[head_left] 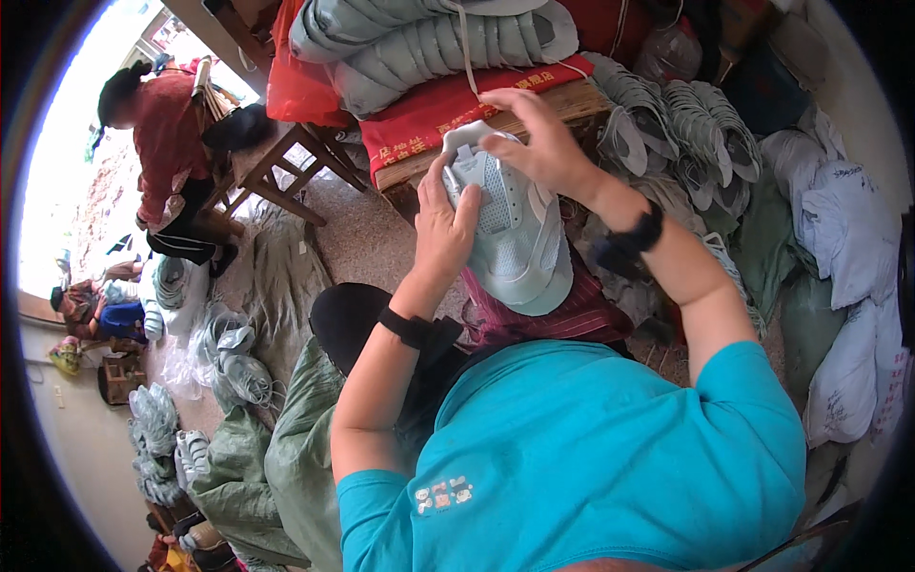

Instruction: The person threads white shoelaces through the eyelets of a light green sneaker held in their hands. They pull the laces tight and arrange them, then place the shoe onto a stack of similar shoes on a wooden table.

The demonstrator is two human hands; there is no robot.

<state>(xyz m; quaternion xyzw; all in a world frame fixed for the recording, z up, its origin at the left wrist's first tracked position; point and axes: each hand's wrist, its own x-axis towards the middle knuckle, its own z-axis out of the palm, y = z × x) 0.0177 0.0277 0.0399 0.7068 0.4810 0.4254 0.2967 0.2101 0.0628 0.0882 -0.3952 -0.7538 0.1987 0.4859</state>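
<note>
A pale mint mesh shoe upper [522,253] lies over my lap, with its toe toward me and its heel collar away. My left hand [446,224] is closed round its left side, thumb on the mesh tongue [496,195] and fingers along the collar. At the collar's right edge is my right hand [543,143], thumb and forefinger spread apart. Its thumb is close to the collar, and its lower fingers are partly hidden. A pale lace strand hangs from the stack beyond, close to my right forefinger. Maroon striped cloth [496,329] lies under the shoe upper.
A wooden bench [400,174] with red cloth bears stacked grey-green shoe uppers [438,71]. More uppers [710,124] hang at right, beside white sacks [843,219]. Green sacks [300,462] lie on the left floor. A person in red [172,124] stands by a wooden stool [276,162].
</note>
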